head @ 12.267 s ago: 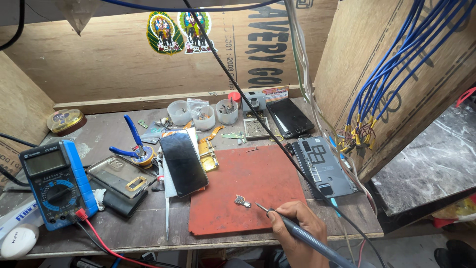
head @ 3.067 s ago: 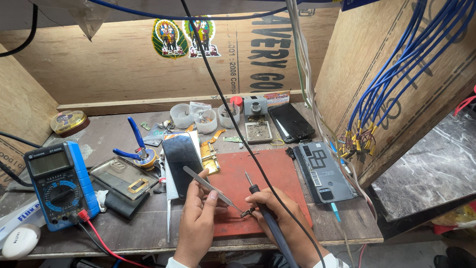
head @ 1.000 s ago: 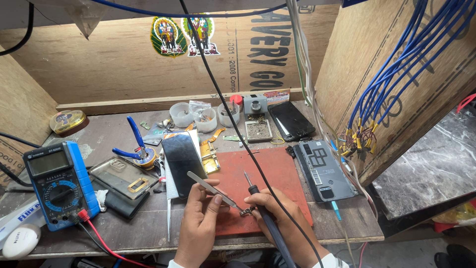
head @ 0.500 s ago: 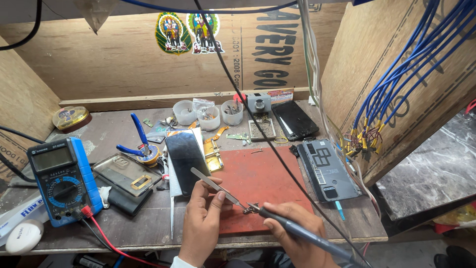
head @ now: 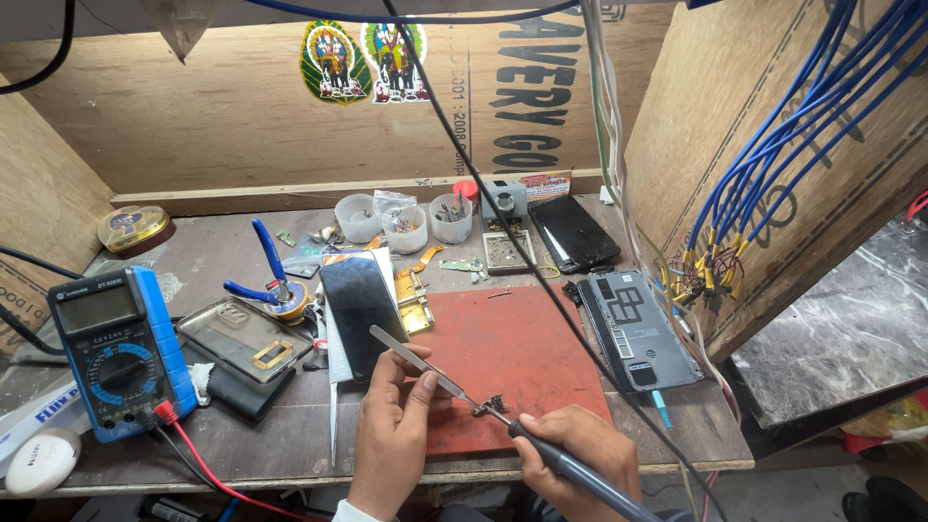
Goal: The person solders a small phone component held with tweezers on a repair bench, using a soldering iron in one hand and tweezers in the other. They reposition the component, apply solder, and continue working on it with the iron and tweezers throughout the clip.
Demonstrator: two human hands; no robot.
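A small metal part lies on the near edge of the red mat, between the two hands. The left hand, left of the part at the mat's near-left corner, pinches tweezers whose tips hold it. The right hand, at the mat's near-right edge, grips a soldering iron, its tip touching the part.
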